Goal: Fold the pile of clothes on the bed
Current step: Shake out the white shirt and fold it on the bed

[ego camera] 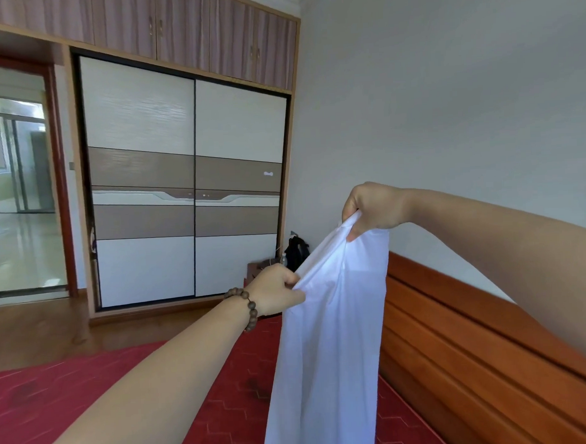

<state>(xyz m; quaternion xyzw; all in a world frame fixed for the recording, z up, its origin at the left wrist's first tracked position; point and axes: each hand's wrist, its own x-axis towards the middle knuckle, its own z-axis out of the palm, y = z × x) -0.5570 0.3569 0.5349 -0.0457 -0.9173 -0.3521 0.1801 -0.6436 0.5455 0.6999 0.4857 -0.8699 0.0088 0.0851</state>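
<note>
A white garment (329, 346) hangs in the air above the bed, held up by both hands. My left hand (275, 290), with a wooden bead bracelet on its wrist, grips the garment's upper left edge. Higher and further right, my right hand (371, 207) pinches the garment's top edge. The cloth drops straight down and leaves the frame at the bottom. The bed has a red patterned cover (75, 398). No pile of clothes shows in this view.
A wooden headboard (472, 348) runs along the bed's right side against a white wall. A wardrobe with sliding doors (190, 179) stands across the room. A black bag (296, 251) sits by the wardrobe's right corner. An open doorway (18, 198) is at left.
</note>
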